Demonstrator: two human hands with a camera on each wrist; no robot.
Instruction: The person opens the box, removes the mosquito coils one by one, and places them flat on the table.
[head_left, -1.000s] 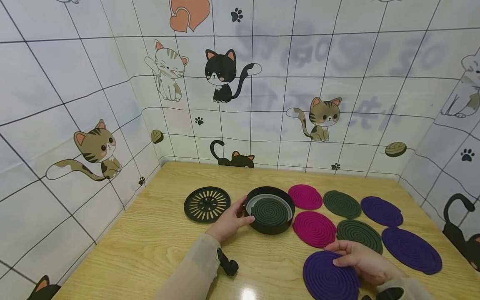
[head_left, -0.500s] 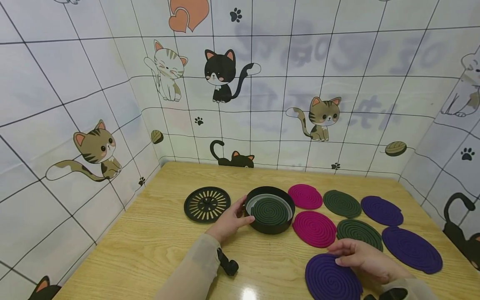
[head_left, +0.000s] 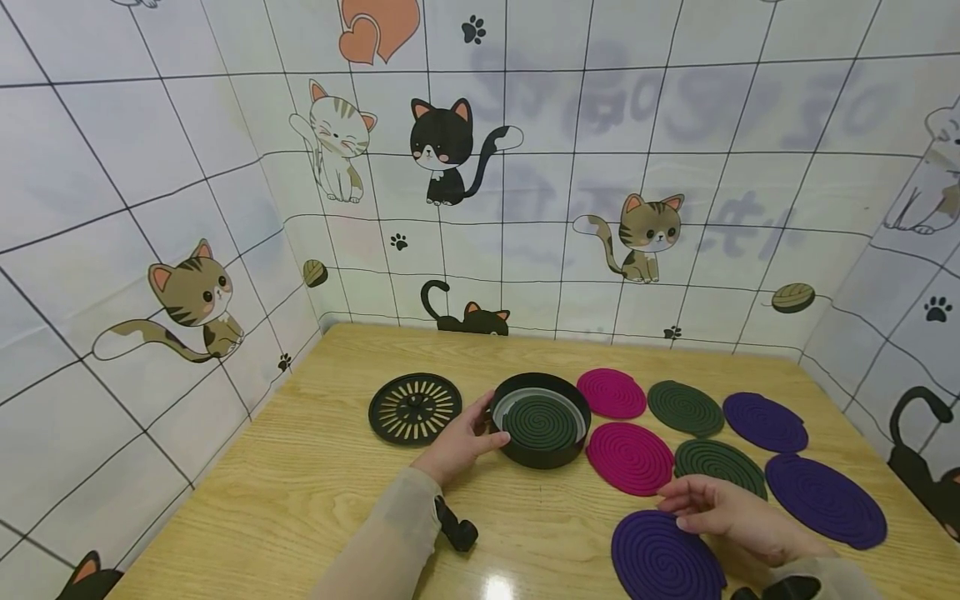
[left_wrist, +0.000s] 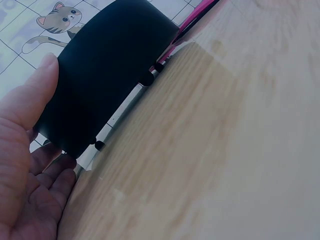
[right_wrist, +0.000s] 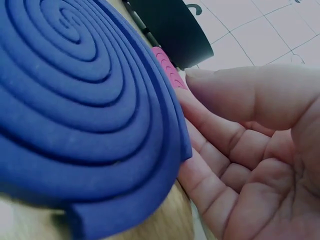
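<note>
My left hand (head_left: 467, 443) grips the near left side of a round black mosquito coil holder (head_left: 543, 457), thumb in front and fingers behind. A green mosquito coil (head_left: 538, 423) lies inside on a grey lining. In the left wrist view, the thumb presses the holder's dark wall (left_wrist: 105, 65), and small feet show beneath it. A purple mosquito coil (head_left: 666, 557) lies flat at the table's front. My right hand (head_left: 738, 518) is at its upper right edge. In the right wrist view, the thumb stands apart from the purple coil (right_wrist: 115, 100) and the fingers lie loosely beside its edge.
A black slotted lid (head_left: 415, 408) lies left of the holder. To the right, more coils lie in two rows: pink (head_left: 628, 458), green (head_left: 684, 408) and purple (head_left: 825, 500). The wooden table (head_left: 315, 500) meets a cat-print cloth wall (head_left: 540, 250) at the back.
The purple coil at the front has shifted slightly right and toward me. My right thumb has come off its top, and the fingers have loosened. The left hand and holder stay still.
</note>
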